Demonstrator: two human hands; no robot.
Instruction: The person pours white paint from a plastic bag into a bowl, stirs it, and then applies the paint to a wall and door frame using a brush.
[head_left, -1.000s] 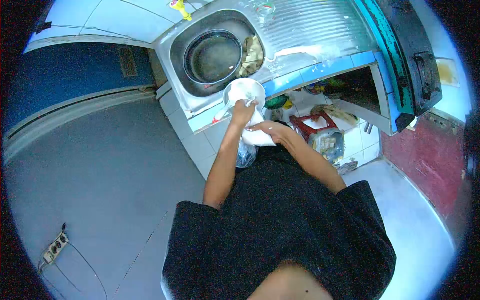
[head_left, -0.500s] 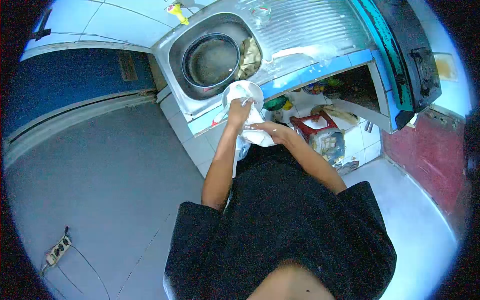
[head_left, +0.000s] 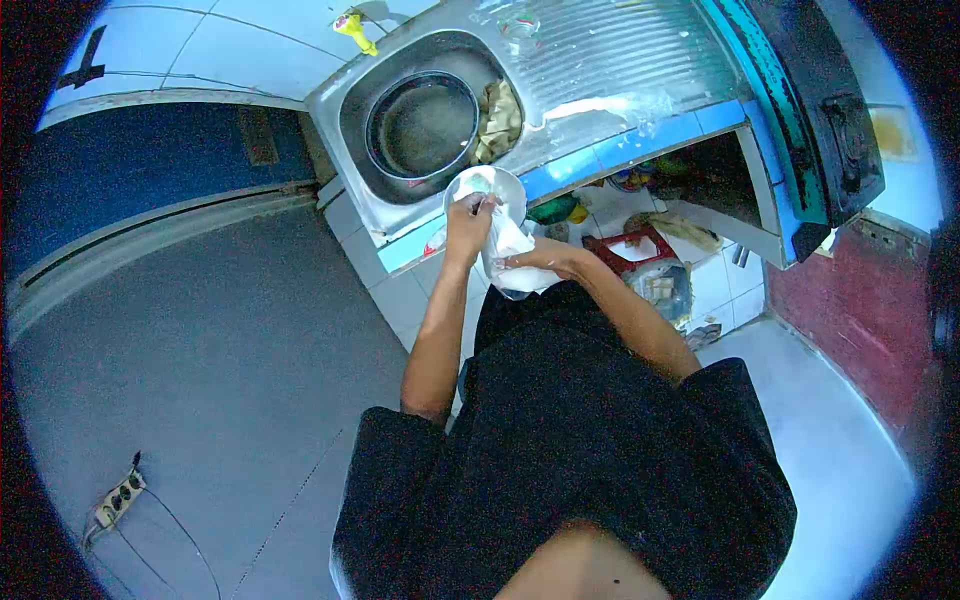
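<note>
A white bag [head_left: 513,238], soft and crumpled, is between my two hands at the counter's front edge. My left hand [head_left: 470,222] is closed on its upper part, over a white bowl [head_left: 513,190] standing at the edge. Lower down and to the right, my right hand [head_left: 545,258] is wrapped round the bag's lower part. Inside the bowl is something pale green and white, partly hidden by the bag and my left hand. Whether the bag is plastic or cloth is hard to tell.
Behind the bowl, a steel sink [head_left: 358,190] holds a large dark pan [head_left: 422,125] and a crumpled brownish cloth [head_left: 497,122]. A yellow tap [head_left: 355,33] is above. A glass [head_left: 520,28] stands on the ridged drainboard [head_left: 630,50]. Below are a red stool [head_left: 640,250] and bagged items [head_left: 662,288].
My left hand has shifted slightly left and down, uncovering more of the white bag between the hands. My right hand keeps its grip. The view has shifted slightly.
</note>
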